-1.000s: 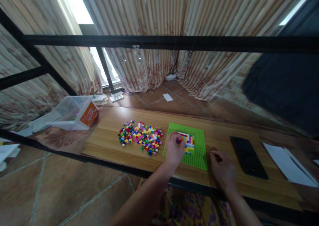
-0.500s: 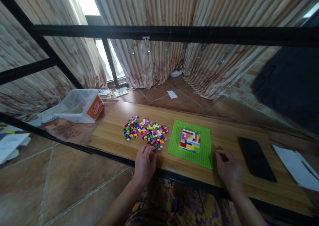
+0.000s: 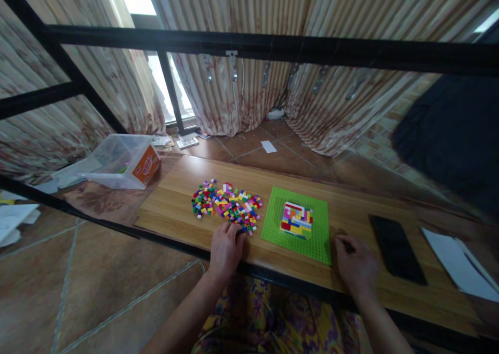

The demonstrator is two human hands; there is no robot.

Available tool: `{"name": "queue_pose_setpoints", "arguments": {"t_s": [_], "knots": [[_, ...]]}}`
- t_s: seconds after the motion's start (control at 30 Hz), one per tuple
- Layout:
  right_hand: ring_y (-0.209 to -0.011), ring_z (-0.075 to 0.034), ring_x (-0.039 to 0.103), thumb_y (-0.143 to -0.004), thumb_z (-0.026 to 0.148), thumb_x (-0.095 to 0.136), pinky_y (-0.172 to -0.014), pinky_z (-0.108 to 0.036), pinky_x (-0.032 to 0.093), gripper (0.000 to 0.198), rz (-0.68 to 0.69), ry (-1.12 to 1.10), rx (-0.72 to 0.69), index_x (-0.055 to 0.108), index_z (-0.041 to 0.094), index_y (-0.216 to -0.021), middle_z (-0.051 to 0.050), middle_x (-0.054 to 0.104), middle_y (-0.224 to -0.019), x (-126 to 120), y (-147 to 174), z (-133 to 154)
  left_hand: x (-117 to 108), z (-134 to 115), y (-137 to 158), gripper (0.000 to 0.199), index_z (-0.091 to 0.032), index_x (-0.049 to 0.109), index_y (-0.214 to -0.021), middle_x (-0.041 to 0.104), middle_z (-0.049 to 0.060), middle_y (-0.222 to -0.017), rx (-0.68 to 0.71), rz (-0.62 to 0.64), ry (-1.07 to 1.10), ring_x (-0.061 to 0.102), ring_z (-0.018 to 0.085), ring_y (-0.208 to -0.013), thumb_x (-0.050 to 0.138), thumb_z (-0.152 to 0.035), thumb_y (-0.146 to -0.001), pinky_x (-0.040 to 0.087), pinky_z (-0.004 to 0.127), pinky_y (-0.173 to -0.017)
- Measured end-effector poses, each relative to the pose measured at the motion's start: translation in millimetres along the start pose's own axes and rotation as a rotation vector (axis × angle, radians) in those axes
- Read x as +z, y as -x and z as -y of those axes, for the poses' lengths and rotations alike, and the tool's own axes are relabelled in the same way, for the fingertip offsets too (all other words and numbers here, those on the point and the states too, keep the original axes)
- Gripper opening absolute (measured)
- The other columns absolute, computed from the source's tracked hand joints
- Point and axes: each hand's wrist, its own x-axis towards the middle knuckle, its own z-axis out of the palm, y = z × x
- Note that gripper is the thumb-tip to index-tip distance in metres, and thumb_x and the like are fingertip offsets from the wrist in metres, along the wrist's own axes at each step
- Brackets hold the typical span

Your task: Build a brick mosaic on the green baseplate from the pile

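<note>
Left hand rests palm down on the wooden bench, fingers loosely curled, fingertips touching the near edge of the loose brick pile; can't tell if it grips a brick. The pile lies just left of the green baseplate. A small multicoloured brick block sits on the baseplate's middle. Right hand lies just right of the baseplate's near corner, fingers curled, holding nothing visible. Black phone lies further right of the baseplate.

Black phone, papers, clear plastic box.
</note>
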Motion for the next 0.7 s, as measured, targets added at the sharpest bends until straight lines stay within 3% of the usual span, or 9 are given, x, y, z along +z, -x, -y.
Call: {"name": "queue_pose_setpoints", "arguments": {"t_s": [0.3,0.7], "knots": [[-0.076,-0.023,0.061,-0.083,0.046,0.048,-0.071,-0.034,0.046,0.035,-0.017,-0.013,-0.011,0.067,0.016,-0.080,-0.011,0.067,-0.086,3,-1,-2,3,12,-4,0.011,-0.022,0.065,-0.089,0.065,0.002,-0.089,0.017,-0.033,-0.022,0.062,0.016,-0.079,0.057,-0.029,-0.089,0.046,0.025,-0.069],[-0.079,-0.023,0.062,-0.085,0.046,0.046,-0.071,-0.035,0.046,0.037,-0.023,-0.034,-0.051,0.067,0.017,-0.081,-0.011,0.068,-0.087,3,0,-3,3,14,-12,0.019,-0.023,0.066,-0.080,0.069,0.001,-0.079,0.038,-0.088,-0.038,0.063,0.016,-0.072,0.058,-0.039,-0.087,0.042,0.025,-0.062]]}}
